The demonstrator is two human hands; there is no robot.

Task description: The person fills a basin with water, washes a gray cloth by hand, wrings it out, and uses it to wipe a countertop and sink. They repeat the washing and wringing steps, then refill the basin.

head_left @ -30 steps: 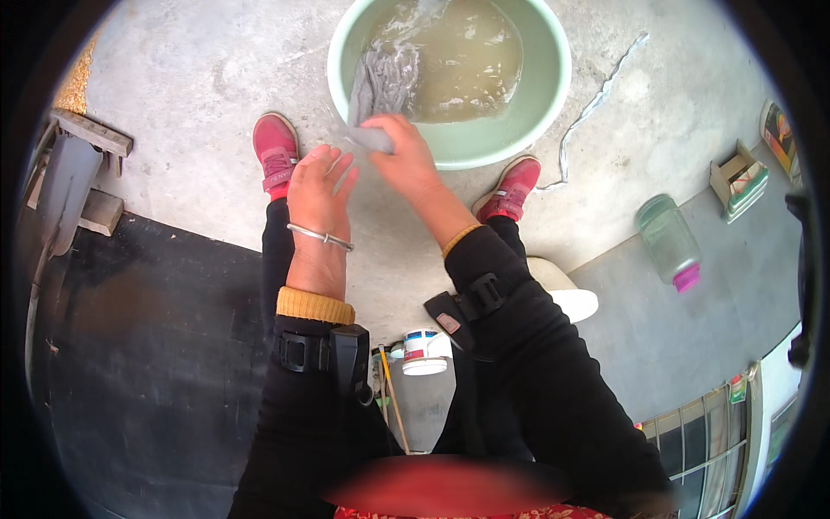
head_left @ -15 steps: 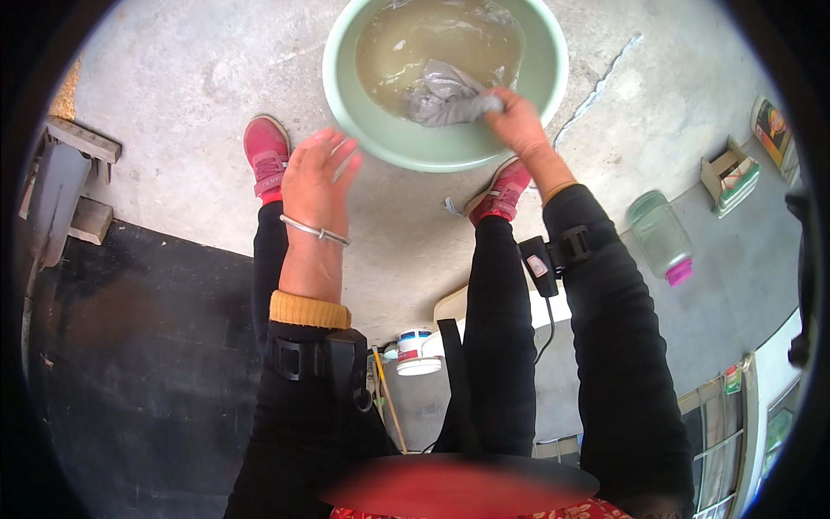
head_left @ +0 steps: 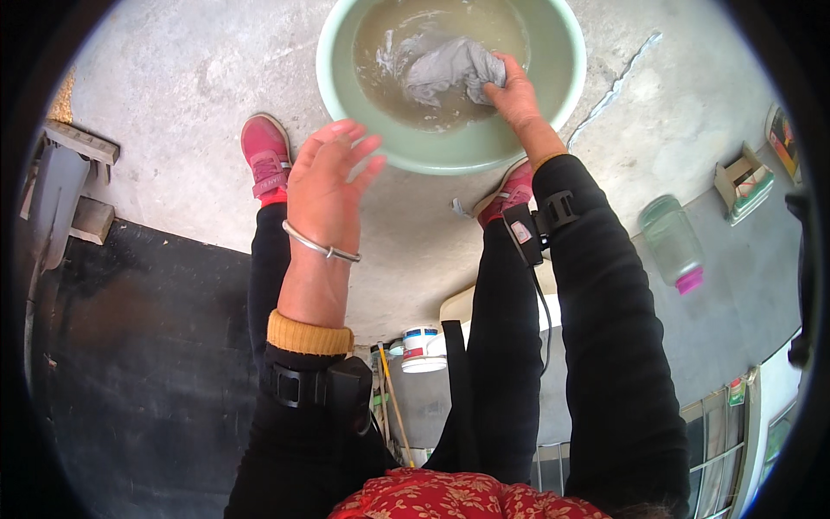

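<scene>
A pale green basin stands on the concrete floor between and beyond my feet, holding cloudy brownish water. My right hand grips one end of a wet grey cloth over the basin's right part. The cloth spreads to the left, bunched, at the water's surface. Near the basin's lower left rim, my left hand is in the air with its fingers apart, a metal bangle on the wrist, and it holds nothing.
My red shoes stand on the near side of the basin. To the right lie a clear jar with a pink lid and a small box. A crumpled strip lies on the concrete. Wooden blocks are at the left.
The cloth has spread out and shifted slightly up and right, with my right hand moving upward a little. My left hand has moved slightly right, its fingers still apart.
</scene>
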